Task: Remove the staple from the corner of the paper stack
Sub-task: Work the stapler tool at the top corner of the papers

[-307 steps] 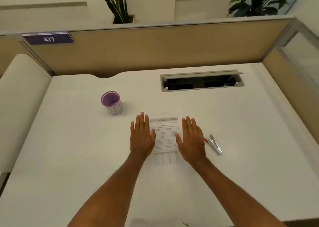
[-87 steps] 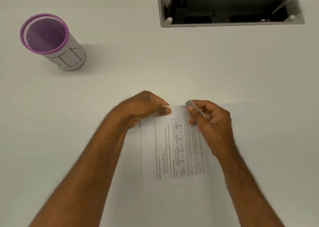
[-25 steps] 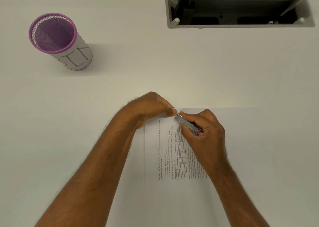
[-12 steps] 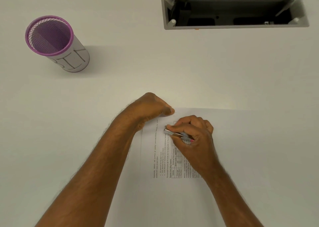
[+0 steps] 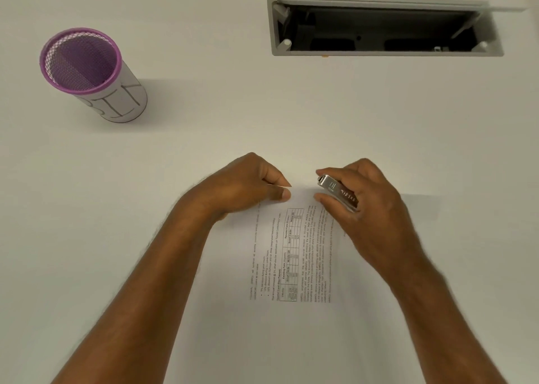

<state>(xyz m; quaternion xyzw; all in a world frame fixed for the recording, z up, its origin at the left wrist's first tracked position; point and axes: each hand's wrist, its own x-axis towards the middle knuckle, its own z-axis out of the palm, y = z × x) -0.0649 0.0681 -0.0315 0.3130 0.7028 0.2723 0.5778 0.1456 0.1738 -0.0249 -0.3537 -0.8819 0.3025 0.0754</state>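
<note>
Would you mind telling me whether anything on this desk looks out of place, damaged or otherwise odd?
Nothing is spilled or damaged. The printed white paper stack lies turned sideways, its far corner pinched up by the left hand. The right hand holds the silver metal staple remover clear of it. The purple-rimmed mesh cup stands upright.

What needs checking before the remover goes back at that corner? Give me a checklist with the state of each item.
1. Left hand pins the corner of the paper stack: ok, thumb and finger pinch it.
2. Right hand has a firm grip on the staple remover: ok.
3. Remover tip clear of the paper: ok, it is off the corner, to its right.
4. Staple still in the corner: cannot tell, too small to see.
5. Stack lies flat on the desk: ok.
6. Mesh cup out of the way: ok, far left.
</note>
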